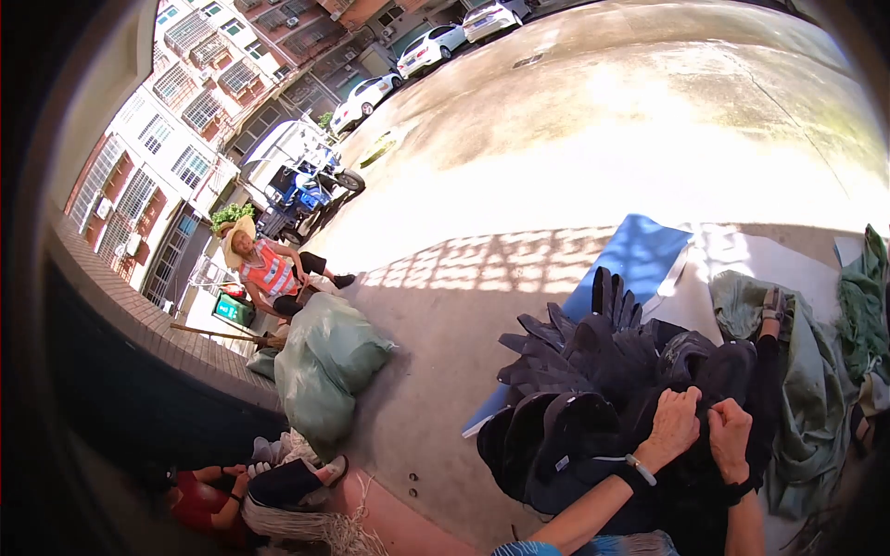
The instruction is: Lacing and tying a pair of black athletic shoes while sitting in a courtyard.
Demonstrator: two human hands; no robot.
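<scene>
My left hand (675, 423), with a pale bangle and a dark band at the wrist, has its fingers curled and pressed together on a dark shoe-shaped cloth piece (726, 371). Close beside it, my right hand (731, 435) pinches the same dark material; a black band circles that wrist. The exact spot between the fingertips is too small to make out. Around and beyond both hands spreads a large pile of black, slipper-like pieces (579, 422), fanned out in overlapping layers. Part of the pile rests on a blue sheet (630, 264).
Grey-green cloth (802, 408) lies to the right, by another person's foot (771, 310). A full green sack (329, 371) stands left, near a seated person in a straw hat (264, 269). Someone in red (199, 500) sits lower left beside pale strings (315, 528). A tricycle (301, 181) is parked farther off.
</scene>
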